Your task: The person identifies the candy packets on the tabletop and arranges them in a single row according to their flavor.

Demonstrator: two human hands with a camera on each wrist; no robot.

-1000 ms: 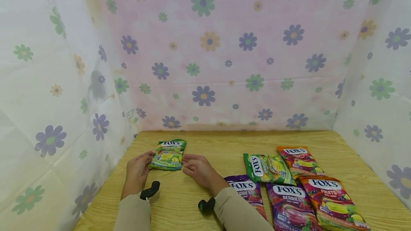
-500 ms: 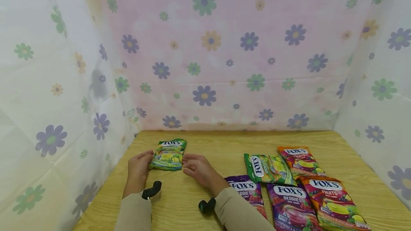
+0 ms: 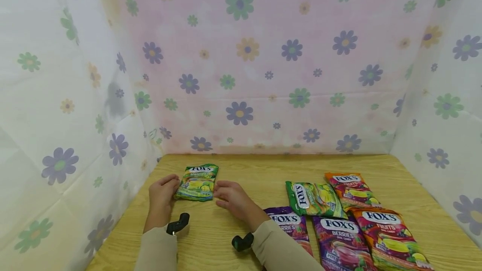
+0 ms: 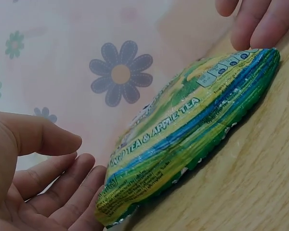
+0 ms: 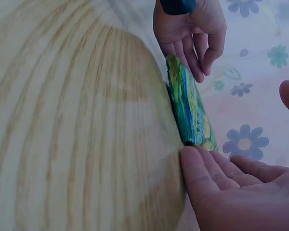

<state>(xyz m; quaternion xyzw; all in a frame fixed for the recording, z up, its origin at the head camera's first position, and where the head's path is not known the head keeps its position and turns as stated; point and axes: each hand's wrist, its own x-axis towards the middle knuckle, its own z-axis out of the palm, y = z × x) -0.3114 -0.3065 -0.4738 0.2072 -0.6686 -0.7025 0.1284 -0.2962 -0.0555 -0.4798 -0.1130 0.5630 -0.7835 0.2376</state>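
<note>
A green and yellow Fox's candy bag (image 3: 196,183) lies face up at the table's back left. Along its left edge is my left hand (image 3: 162,193), whose loosely bent fingers come right up to the bag's corner in the left wrist view. My right hand (image 3: 235,200) is at the opposite side; its fingertips meet the bag's edge in the right wrist view, fingers mostly straight and thumb held apart. Neither hand wraps round the bag. The wrapper's lower seam (image 4: 202,166) rests on the wood.
On the right lie several more candy bags: a green one (image 3: 316,198), an orange one (image 3: 353,189), a larger-looking orange one (image 3: 389,237), and purple ones (image 3: 342,241) near the front. Flowered cloth (image 3: 241,74) walls the wooden table (image 3: 211,237) at the back and sides.
My right fingertips have shifted very slightly at the bag's edge. The bag and my left hand have stayed practically in place.
</note>
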